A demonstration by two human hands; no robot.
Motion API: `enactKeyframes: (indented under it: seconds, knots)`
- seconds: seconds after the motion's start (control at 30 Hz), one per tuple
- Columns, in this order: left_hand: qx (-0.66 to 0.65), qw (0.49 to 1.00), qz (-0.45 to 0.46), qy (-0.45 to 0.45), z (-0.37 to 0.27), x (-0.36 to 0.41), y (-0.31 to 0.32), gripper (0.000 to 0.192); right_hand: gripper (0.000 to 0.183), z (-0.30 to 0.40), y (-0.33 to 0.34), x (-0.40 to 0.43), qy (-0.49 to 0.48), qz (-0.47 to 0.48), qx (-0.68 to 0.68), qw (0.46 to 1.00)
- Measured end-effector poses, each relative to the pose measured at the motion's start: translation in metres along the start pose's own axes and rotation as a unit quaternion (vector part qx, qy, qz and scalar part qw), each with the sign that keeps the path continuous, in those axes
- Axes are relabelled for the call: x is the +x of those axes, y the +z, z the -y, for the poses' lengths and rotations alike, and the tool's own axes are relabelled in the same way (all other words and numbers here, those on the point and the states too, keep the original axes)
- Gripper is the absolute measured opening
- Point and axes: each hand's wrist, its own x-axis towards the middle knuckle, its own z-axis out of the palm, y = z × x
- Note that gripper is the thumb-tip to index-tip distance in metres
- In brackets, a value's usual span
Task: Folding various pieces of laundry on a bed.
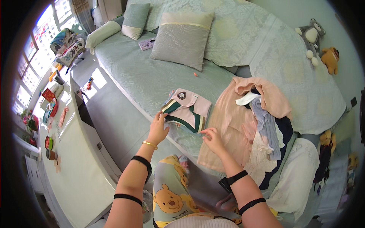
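Observation:
In front of me a folded pale-pink garment (pixel 185 104) with dark green, white and brown trim and a dark crest lies on the sofa seat, over other folded cloth. My left hand (pixel 158 128) touches its left corner with the fingertips, thumb held apart. At the lower right corner, my right hand (pixel 212 140) rests its index fingertip on or beside the trim, its thumb apart. Neither hand closes around the fabric. Just right of the garment spreads a large peach cloth (pixel 225 128), and on it is a loose heap of grey-blue, white and navy clothes (pixel 266 128).
A green-covered sofa (pixel 125 65) carries a large grey cushion (pixel 182 40), a smaller cushion (pixel 136 21) and a purple booklet (pixel 146 44). On the left stands a white table (pixel 77 168) with a cup (pixel 51 154). Plush toys (pixel 312 34) sit along the sofa back.

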Motion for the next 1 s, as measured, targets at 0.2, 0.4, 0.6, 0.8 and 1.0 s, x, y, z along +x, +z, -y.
enactKeyframes:
  seconds: [0.2,0.4,0.6,0.8,1.0]
  knots:
    - [-0.122,0.989,0.067,0.048,-0.023,-0.036,0.015,0.044,0.018,-0.001,-0.027,-0.052,0.074,-0.040,0.045,0.995]
    - [-0.199,0.932,0.296,0.071,-0.118,-0.047,0.046,0.033,0.039,-0.079,-0.119,-0.124,0.063,-0.294,-0.205,0.932]
    - [-0.188,0.898,0.383,0.107,-0.175,-0.079,0.093,0.035,0.048,-0.089,-0.179,-0.154,0.166,-0.366,-0.231,0.886]
    - [-0.320,0.840,0.438,-0.014,-0.201,-0.102,0.154,0.036,0.012,-0.062,-0.149,-0.142,0.147,-0.193,-0.018,0.970]
    - [-0.417,0.788,0.405,-0.202,-0.228,-0.108,0.158,0.040,0.034,-0.052,-0.149,-0.154,0.116,-0.245,-0.005,0.963]
